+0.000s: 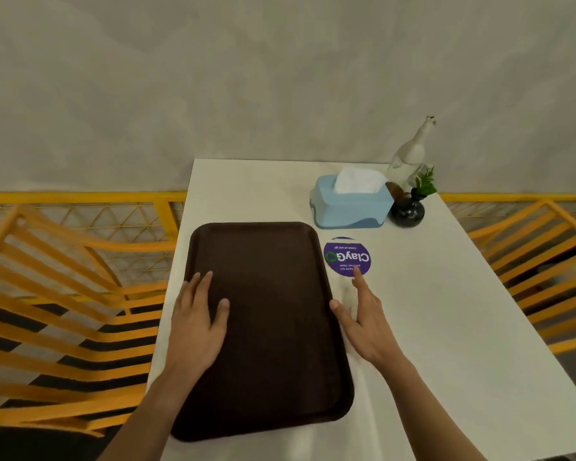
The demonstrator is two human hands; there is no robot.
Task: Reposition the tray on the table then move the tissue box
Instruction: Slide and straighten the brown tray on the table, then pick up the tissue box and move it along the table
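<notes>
sliding looked the sound way to shift things on the white bench (429, 327), since the brown tray (273, 327) lay flat along its left side, long edge running away from the person. the blue tissue box (350, 207) stood well beyond, near the far right corner beside a black vase (408, 212). the left hand (197, 324) rested flat on the tray, its grip spread; the right hand (363, 321) touched the tray's right rim, grip open too. pressing evenly with both would likely keep it from skewing.
</notes>
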